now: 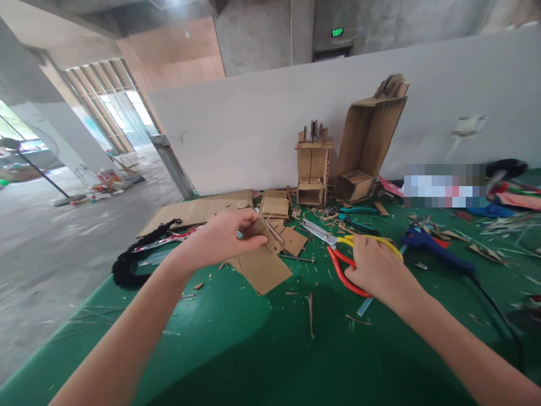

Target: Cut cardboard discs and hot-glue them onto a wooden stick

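My left hand [226,239] pinches a small cardboard piece [267,235] between thumb and fingers, above other cardboard scraps. A flat cardboard sheet [264,273] lies below it on the green tabletop. My right hand [376,270] is wrapped around the handles, one yellow and one red, of a pair of scissors [332,239]. The scissor blades point up and left toward the cardboard, apart from the piece in my left hand. Whether the blades are fully closed is hard to make out. Between the hands lies a thin metal rod [298,259].
Two cardboard structures, a small one [311,169] and a taller one [372,141], stand against the white partition [253,124]. A blue glue gun [437,248] with a black cord lies right. Teal-handled pliers [359,220] lie behind the scissors. A black fuzzy coil [129,270] sits left, near the table edge.
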`<state>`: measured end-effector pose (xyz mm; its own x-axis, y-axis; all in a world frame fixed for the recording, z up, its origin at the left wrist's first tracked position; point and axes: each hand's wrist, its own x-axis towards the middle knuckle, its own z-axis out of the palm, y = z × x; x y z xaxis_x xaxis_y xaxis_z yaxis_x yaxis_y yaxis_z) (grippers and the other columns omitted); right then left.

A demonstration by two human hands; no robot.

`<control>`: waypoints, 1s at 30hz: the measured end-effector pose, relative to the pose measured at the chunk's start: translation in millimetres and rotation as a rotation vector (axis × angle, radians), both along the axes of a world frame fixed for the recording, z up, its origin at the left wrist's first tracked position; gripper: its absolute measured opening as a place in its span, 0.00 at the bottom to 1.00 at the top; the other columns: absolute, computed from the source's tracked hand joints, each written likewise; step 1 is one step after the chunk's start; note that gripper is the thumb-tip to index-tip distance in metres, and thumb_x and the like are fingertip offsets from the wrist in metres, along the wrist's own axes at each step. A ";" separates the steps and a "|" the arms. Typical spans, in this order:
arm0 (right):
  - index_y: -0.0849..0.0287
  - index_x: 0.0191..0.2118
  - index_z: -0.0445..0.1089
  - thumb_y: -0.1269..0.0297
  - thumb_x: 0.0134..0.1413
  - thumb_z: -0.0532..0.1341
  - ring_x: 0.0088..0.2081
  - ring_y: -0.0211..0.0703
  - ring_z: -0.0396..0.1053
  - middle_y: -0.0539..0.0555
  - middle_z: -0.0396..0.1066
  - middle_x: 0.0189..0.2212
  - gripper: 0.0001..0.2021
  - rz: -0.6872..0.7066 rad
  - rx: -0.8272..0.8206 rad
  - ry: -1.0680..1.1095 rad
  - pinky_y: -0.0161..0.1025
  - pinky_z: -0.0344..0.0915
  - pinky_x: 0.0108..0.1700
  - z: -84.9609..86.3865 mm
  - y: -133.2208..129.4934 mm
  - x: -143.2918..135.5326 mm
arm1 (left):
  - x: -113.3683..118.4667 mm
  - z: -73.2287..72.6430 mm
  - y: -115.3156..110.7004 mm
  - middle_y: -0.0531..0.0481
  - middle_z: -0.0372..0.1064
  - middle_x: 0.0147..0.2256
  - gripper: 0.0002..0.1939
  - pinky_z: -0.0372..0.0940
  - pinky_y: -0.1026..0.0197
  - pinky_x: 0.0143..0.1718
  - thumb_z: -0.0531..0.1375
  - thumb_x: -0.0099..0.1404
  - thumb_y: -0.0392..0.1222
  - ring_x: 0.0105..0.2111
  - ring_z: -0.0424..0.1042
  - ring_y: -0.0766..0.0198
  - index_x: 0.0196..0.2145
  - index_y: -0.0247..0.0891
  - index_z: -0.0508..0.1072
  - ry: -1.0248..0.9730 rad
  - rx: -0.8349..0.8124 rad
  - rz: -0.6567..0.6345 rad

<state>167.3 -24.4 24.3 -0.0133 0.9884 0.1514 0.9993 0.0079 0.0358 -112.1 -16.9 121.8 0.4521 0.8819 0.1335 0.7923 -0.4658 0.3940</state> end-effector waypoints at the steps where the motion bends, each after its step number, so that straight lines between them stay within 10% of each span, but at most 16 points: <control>1: 0.65 0.40 0.61 0.67 0.43 0.58 0.37 0.57 0.70 0.64 0.69 0.34 0.15 -0.019 0.010 0.090 0.42 0.62 0.33 0.8 1.8 2.4 | -1.4 0.3 0.7 0.53 0.67 0.27 0.10 0.57 0.62 0.26 0.55 0.59 0.50 0.27 0.65 0.65 0.30 0.40 0.65 -0.033 0.014 0.018; 9: 0.54 0.37 0.54 0.48 0.55 0.52 0.28 0.41 0.62 0.50 0.63 0.30 0.14 0.462 -0.237 0.798 0.38 0.62 0.29 23.4 -18.1 6.7 | -7.6 1.0 4.4 0.51 0.73 0.32 0.10 0.62 0.62 0.29 0.56 0.59 0.48 0.30 0.70 0.64 0.35 0.40 0.70 -0.213 0.103 0.090; 18: 0.55 0.44 0.52 0.47 0.56 0.52 0.28 0.41 0.64 0.51 0.65 0.31 0.18 0.448 -0.420 0.742 0.38 0.64 0.29 38.1 -37.9 -11.2 | -12.9 -0.6 7.6 0.50 0.73 0.31 0.21 0.62 0.61 0.29 0.58 0.59 0.46 0.32 0.71 0.62 0.49 0.40 0.60 -0.316 0.151 0.145; 30: 0.55 0.42 0.52 0.50 0.58 0.51 0.26 0.37 0.60 0.48 0.60 0.29 0.15 0.460 -0.458 0.835 0.34 0.63 0.27 31.8 -39.3 -19.5 | -1.5 -5.1 1.5 0.52 0.70 0.29 0.17 0.59 0.61 0.27 0.58 0.57 0.44 0.29 0.68 0.64 0.41 0.42 0.55 -0.321 0.095 0.134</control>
